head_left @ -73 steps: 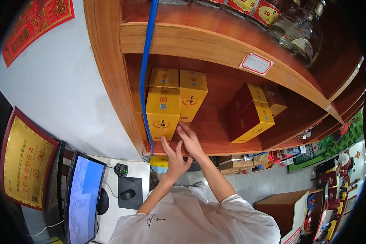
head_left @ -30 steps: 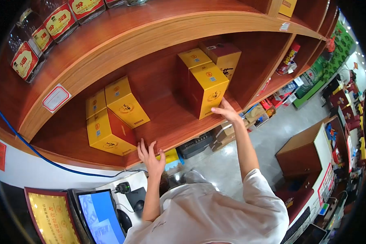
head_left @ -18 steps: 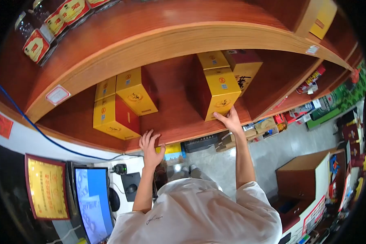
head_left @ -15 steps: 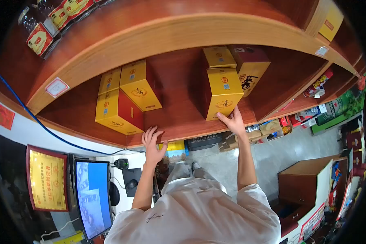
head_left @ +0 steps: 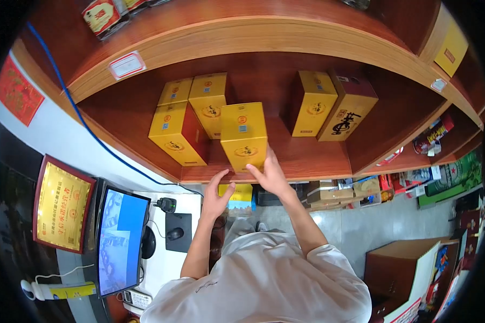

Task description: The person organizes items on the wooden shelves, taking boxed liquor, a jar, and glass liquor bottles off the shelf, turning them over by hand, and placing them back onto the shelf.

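Note:
A yellow box stands near the shelf's front edge, slightly tilted, with my right hand gripping its lower right side. My left hand is just below and left of that box, fingers apart, holding nothing. To the left, several yellow-and-red boxes stand close together. Farther right on the same shelf are another yellow box and, beside it, a box with large black characters.
The wooden shelf has an upper board with bottles. A blue cable runs down the left. Below left are a monitor, a mouse and a framed gold plaque. Cartons lie beneath the shelf.
My right hand has moved left with the front yellow box, away from the right group and up to the left group. My left hand stays near the shelf edge, open. The view has shifted.

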The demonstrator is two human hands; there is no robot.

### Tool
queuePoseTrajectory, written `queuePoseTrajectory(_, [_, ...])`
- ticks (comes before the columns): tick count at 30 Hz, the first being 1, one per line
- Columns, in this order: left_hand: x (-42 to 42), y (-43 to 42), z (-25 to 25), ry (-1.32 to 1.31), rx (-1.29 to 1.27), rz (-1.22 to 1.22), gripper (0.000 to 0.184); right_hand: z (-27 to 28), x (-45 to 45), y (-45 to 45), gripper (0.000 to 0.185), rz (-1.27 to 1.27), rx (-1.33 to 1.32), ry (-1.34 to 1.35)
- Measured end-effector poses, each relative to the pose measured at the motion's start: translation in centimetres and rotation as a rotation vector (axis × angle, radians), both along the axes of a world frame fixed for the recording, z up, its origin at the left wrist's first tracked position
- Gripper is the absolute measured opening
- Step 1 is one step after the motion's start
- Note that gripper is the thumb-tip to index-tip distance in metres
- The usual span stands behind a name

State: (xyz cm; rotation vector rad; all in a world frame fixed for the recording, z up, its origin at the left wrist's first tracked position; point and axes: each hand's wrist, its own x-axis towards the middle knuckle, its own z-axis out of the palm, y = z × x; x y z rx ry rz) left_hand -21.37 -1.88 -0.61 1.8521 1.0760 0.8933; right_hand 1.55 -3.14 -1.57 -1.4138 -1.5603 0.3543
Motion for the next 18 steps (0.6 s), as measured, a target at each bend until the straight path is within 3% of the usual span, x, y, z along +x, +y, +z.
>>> queuePoseTrajectory(6, [-1.1,-0.5,0.3,-0.125,-0.108,0.059,0.056,0.8,-7.0,4.1,0.095,-0.066,-0.063,0.055])
queuePoseTrajectory(11, [-1.1,0.3,0.4,-0.124,-0.023,0.104,0.061,-0.1,-8.6,6.0,0.097,-0.054,-0.057,0.052])
queuePoseTrajectory(15, [1.3,0.8,0.4,-0.116,0.052,0.075,0.052,-0.7,-6.2,5.1,0.092,0.06,-0.058,0.094])
queuePoseTrajectory(18, [3.3,1.6,1.4,-0.094,0.009,0.021,0.036,-1.5,-1.7,3.5,0.085,0.031,-0.059,0.369])
